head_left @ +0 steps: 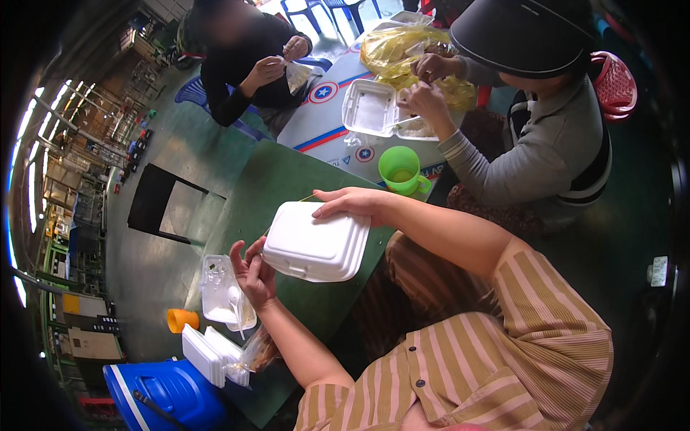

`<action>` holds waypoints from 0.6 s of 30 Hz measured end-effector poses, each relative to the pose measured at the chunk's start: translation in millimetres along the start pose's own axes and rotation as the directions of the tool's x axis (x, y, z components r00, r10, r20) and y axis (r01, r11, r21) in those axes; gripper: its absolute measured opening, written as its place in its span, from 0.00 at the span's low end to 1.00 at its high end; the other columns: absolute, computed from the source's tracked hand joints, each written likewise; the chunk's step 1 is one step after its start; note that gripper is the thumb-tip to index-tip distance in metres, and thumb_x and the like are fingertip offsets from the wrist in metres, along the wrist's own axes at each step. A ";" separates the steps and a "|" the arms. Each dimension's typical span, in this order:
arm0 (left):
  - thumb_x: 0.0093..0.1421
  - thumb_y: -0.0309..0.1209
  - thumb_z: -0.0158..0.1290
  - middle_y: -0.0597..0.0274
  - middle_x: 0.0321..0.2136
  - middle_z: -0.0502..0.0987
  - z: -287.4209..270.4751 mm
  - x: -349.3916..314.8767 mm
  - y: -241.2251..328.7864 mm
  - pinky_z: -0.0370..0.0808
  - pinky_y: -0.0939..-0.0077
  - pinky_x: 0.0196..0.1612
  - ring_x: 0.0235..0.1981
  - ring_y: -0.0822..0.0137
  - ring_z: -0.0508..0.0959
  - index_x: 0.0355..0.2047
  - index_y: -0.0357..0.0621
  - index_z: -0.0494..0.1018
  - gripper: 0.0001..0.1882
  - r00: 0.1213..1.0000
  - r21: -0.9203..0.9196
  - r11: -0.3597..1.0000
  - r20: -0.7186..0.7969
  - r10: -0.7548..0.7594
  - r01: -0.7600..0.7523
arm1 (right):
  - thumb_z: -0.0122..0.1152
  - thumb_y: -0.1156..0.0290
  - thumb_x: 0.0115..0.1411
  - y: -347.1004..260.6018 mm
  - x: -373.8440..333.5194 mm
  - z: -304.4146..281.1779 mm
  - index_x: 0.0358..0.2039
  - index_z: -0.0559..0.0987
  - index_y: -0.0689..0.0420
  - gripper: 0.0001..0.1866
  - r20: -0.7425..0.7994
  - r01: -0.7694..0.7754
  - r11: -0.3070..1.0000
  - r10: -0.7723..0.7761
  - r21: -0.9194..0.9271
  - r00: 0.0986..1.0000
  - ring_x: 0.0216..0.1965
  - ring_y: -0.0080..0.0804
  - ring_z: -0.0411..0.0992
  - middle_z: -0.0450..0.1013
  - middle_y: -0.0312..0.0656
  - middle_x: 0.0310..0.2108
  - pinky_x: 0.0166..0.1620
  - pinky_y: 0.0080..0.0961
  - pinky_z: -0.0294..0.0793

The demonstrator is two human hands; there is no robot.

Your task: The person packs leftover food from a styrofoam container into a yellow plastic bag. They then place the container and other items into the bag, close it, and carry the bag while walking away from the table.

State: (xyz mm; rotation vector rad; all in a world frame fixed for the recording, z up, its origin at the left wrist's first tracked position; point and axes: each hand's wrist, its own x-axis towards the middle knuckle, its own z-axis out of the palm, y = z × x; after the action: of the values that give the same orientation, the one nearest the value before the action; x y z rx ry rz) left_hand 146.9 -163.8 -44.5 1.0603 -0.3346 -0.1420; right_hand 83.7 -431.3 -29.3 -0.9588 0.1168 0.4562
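white foam box (309, 244), lidded, 1 pc, in hands

head view: box held above green worktop (248, 176), betw. both hands. r. hand (353, 204) gripping upper-right corner, digits over lid; l. hand (253, 273) half-curled at left edge, can't tell if gripping. handling (est.): light, stiffish, dents easily, bit slippery; best hold: side rims, w/o squeezing lid.

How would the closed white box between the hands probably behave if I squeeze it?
The closed white box looks like foam, so it is probably light for its size. Its smooth, moulded shell may dent when squeezed. Its flat, boxy shape makes rolling unlikely.
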 end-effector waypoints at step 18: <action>0.56 0.38 0.55 0.57 0.51 0.62 46.1 -35.0 -20.6 0.70 0.68 0.49 0.48 0.60 0.69 0.58 0.44 0.49 0.35 0.988 -0.086 0.985 -0.039 -0.152 0.149 | 0.65 0.58 0.51 21.0 20.5 13.3 0.57 0.64 0.59 0.36 0.003 0.388 0.869 -0.407 -0.307 0.913 0.48 0.27 0.67 0.67 0.43 0.51 0.50 0.25 0.66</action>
State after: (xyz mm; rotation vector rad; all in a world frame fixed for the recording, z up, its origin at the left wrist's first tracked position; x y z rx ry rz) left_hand 99.5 -202.5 -49.0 1.0051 -0.2058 -0.2647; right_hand 91.8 -403.7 -43.6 -1.2646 -0.0996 0.0583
